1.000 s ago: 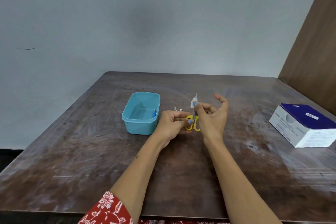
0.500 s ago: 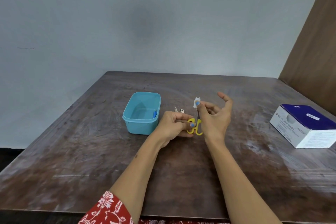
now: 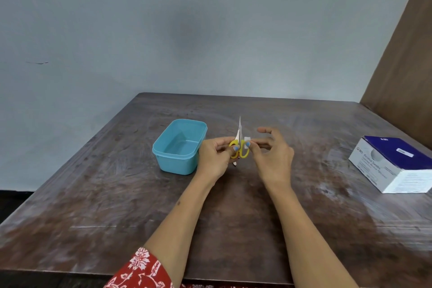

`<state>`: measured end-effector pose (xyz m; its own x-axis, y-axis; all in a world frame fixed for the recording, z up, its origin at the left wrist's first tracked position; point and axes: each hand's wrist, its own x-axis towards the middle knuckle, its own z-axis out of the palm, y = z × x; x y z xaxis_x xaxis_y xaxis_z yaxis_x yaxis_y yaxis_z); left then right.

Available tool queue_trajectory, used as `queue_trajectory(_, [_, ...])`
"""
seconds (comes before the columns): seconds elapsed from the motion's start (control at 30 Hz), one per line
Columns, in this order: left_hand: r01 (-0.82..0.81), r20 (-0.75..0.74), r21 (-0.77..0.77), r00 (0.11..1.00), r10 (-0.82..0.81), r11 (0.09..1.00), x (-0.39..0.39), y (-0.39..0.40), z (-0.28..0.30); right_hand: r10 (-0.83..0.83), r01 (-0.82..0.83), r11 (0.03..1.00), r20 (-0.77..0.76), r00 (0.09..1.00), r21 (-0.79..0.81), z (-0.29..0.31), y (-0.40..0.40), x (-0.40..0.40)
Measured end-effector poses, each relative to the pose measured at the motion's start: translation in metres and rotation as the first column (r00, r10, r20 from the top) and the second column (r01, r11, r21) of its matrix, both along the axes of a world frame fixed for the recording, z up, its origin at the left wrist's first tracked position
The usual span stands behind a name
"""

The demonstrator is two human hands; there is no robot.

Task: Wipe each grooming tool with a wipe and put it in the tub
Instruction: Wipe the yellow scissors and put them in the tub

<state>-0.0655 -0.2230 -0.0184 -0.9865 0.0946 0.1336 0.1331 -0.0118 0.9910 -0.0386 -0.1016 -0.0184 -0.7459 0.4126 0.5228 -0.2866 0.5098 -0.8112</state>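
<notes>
Since the earlier frames the wipe (image 3: 247, 142) has travelled from the blade tip down to the yellow handle loops, and the scissors (image 3: 239, 145) now stand with the bare blades pointing up.

Table (image 3: 117, 206): dark, worn top under both forearms. White and blue box (image 3: 395, 166): well apart, outboard of the right fingers. Tub (image 3: 178, 147): turquoise, open, just beside the left knuckles; its visible floor looks bare. Left hand (image 3: 214, 155): fingers curled round the near handle loop, gripping the scissors. Right hand (image 3: 272, 154): thumb and forefinger pinch the folded wipe against the other loop; remaining fingers spread loosely. A small dark-tipped item (image 3: 235, 163) shows below the left fingers; its identity cannot be determined.

Hazards, as judged:
- The left grip covers part of one loop; that area may go unwiped unless the hold shifts.
- The upright points may catch a fingertip if the right hand slides upward.
- The small wipe may slip from the pinch.
</notes>
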Motion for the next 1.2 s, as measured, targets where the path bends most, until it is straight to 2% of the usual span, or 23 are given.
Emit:
queue_trajectory(0.2, [0.04, -0.036, -0.033, 0.998, -0.041, 0.999, 0.003, 0.001, 0.0, 0.023, -0.02, 0.99, -0.019, 1.0, 0.137, 0.001, -0.002, 0.001])
queue_trajectory(0.37, [0.019, -0.085, 0.035, 0.996, -0.016, 0.999, 0.004, -0.001, 0.003, 0.028, -0.03, 0.997, 0.032, 0.999, 0.07, 0.001, -0.001, 0.002])
queue_trajectory(0.63, [0.028, -0.099, 0.066, 0.995, -0.022, 0.997, 0.001, 0.003, -0.001, 0.003, -0.005, 0.996, 0.023, 1.0, 0.091, -0.001, -0.002, 0.001])
queue_trajectory(0.8, [-0.116, -0.107, -0.06, 0.988, 0.109, 0.992, -0.002, 0.005, 0.001, -0.072, 0.072, 0.997, -0.004, 0.997, 0.034, 0.001, -0.001, 0.001])
queue_trajectory(1.2, [-0.216, -0.033, -0.092, 0.976, 0.214, 0.972, -0.021, 0.003, 0.0, -0.089, 0.089, 0.996, -0.004, 0.996, 0.025, 0.001, -0.003, 0.001])
